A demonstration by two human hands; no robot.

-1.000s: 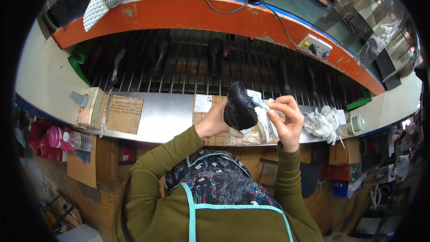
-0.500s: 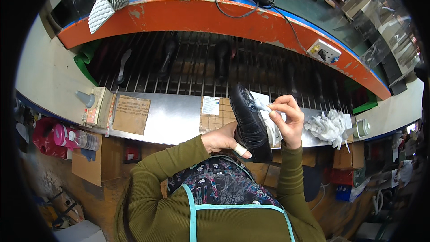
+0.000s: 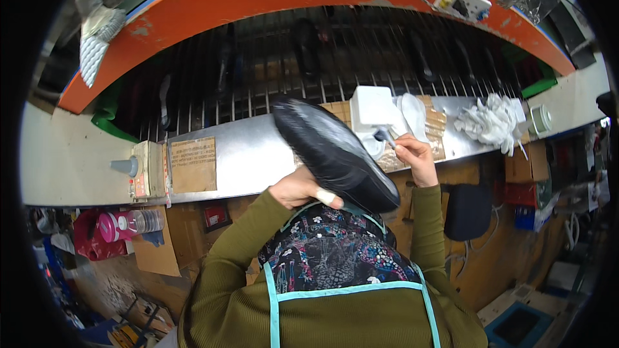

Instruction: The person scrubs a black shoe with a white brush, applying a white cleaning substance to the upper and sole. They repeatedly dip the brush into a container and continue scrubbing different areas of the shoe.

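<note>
Beneath black shoe, left grip

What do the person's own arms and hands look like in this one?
Both arms wear long, ribbed olive-green sleeves reaching about the wrists. The left hand has a white wrap around one digit; the right hand looks bare.

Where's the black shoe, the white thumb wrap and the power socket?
Black shoe (image 3: 338, 167): head view, middle of its side.
White thumb wrap (image 3: 326, 198): head view, middle of its band.
Power socket (image 3: 467, 0): head view, its white faceplate.
</note>
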